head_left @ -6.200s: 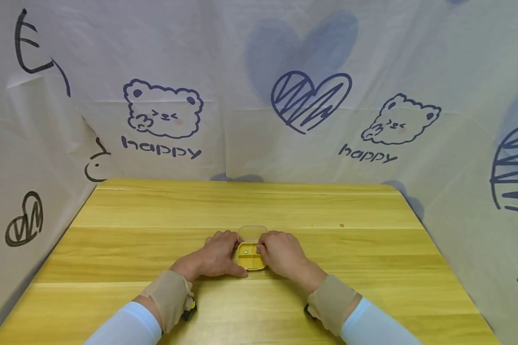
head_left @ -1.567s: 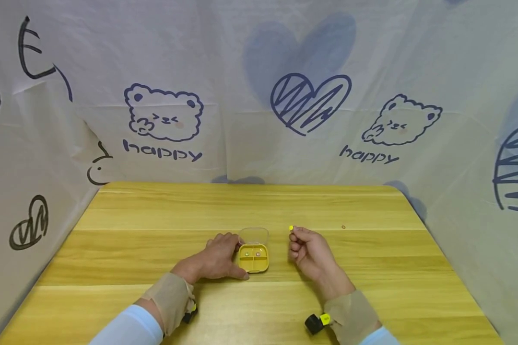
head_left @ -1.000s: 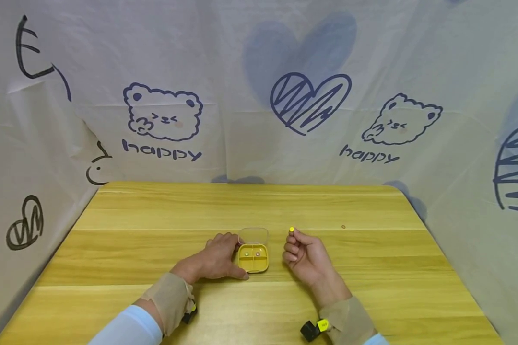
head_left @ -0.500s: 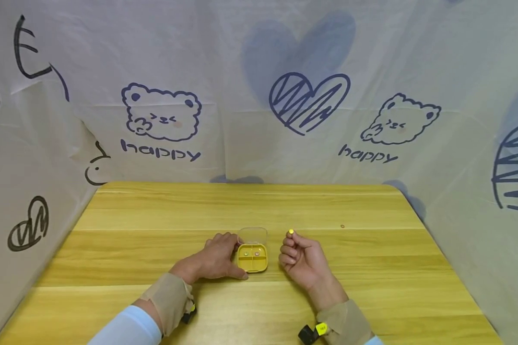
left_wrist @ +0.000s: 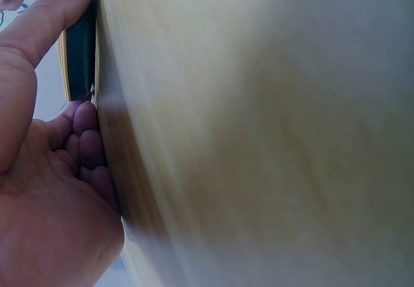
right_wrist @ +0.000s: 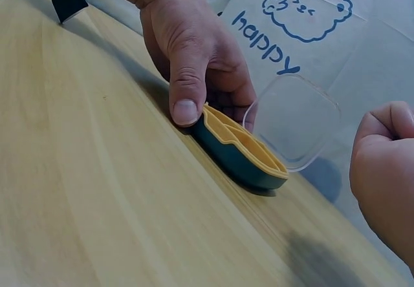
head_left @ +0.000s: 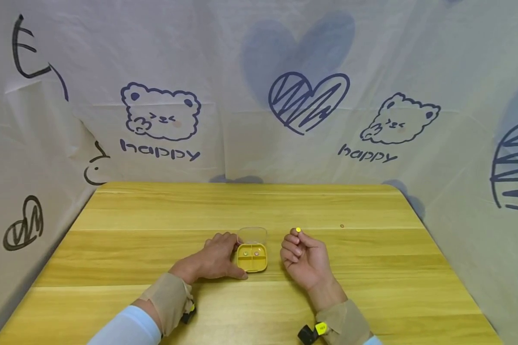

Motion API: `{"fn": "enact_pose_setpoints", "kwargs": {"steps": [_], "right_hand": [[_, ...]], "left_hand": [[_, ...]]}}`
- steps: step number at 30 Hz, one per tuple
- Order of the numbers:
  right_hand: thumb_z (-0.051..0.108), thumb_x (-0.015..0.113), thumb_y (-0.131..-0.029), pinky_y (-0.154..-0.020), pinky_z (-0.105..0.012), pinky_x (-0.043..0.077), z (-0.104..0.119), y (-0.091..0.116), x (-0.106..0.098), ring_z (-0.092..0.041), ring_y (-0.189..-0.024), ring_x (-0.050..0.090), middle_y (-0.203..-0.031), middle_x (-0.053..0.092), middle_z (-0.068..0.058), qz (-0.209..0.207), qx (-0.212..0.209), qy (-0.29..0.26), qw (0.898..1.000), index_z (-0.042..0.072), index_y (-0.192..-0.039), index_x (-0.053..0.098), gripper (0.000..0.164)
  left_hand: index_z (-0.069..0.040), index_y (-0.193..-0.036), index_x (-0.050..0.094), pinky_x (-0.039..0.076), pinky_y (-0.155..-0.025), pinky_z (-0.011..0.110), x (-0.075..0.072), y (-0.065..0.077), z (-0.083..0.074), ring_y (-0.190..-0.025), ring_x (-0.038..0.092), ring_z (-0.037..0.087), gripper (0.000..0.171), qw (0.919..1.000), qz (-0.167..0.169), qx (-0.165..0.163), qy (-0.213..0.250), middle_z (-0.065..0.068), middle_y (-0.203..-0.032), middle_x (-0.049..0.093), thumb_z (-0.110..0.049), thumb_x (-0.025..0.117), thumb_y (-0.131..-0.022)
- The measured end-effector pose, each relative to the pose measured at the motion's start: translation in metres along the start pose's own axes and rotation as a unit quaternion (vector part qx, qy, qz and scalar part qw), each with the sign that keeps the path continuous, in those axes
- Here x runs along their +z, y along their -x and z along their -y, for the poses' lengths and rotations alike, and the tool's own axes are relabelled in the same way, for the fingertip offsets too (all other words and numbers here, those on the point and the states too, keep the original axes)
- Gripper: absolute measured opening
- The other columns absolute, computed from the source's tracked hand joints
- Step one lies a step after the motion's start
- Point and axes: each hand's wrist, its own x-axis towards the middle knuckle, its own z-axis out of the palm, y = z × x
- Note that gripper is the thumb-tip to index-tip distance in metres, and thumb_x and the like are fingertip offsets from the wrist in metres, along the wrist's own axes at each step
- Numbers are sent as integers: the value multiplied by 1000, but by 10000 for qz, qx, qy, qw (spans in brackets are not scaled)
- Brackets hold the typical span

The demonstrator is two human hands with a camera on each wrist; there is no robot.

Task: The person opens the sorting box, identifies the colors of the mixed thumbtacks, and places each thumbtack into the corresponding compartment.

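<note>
On the table stands a small pill box (head_left: 252,265), yellow inside and dark green outside, with its clear lid (right_wrist: 294,122) raised. Its two far compartments each hold a tiny round piece, one greenish (head_left: 246,253), one reddish (head_left: 256,254). My left hand (head_left: 213,258) holds the box's left side, thumb at the near corner and fingers behind. To the right of the box, my right hand (head_left: 306,258) is raised palm up. Between thumb and forefinger it pinches a small round yellow piece (head_left: 298,230), whose exact kind is unclear.
A tiny brownish round piece (head_left: 342,225) lies on the wooden table (head_left: 155,206) to the right. A white cloth (head_left: 237,143) with printed bears and hearts hangs behind and beside the table. Small black cameras (head_left: 308,334) are strapped at both wrists.
Earlier my right hand was at the box's far right compartment; it has since picked up the yellow piece from the table. Lately it shifted slightly, carrying the piece rightward. My left hand stays put.
</note>
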Motion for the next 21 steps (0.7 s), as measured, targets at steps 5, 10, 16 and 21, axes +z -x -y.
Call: {"fn": "enact_pose_setpoints", "kwargs": {"steps": [5,10,16,21], "right_hand": [[15,33,-104,-55,-23,26,-2,1,-1,-9,-61,23,-78,44,-1,61,7,-4,10000,8,-92,47,19],[15,33,-104,-55,-23,25,-3,1,-2,-9,-62,21,-78,43,-1,17,15,59,10000,8,-92,46,19],[16,35,-104,-55,-23,25,-3,0,-1,-9,-61,21,-78,43,0,-102,-8,161,9998,9,-93,47,17],[16,39,-103,-55,-23,25,-4,-1,1,-9,-60,24,-78,44,0,-320,-83,485,9983,9,-92,48,16]], "left_hand": [[-11,-119,53,32,-88,44,0,0,-1,-97,43,20,73,10000,-4,0,5,-1,-102,53,-52,82,-66],[-11,-118,53,32,-87,44,-1,1,-1,-97,43,20,73,10000,22,-11,-6,-2,-102,52,-53,82,-67],[-12,-119,53,32,-86,43,-1,1,-1,-97,43,19,73,10000,45,-14,-4,-2,-103,52,-54,81,-67],[-12,-120,53,32,-87,43,0,0,-1,-97,43,19,73,10000,33,-19,-18,-2,-104,52,-54,82,-67]]}}
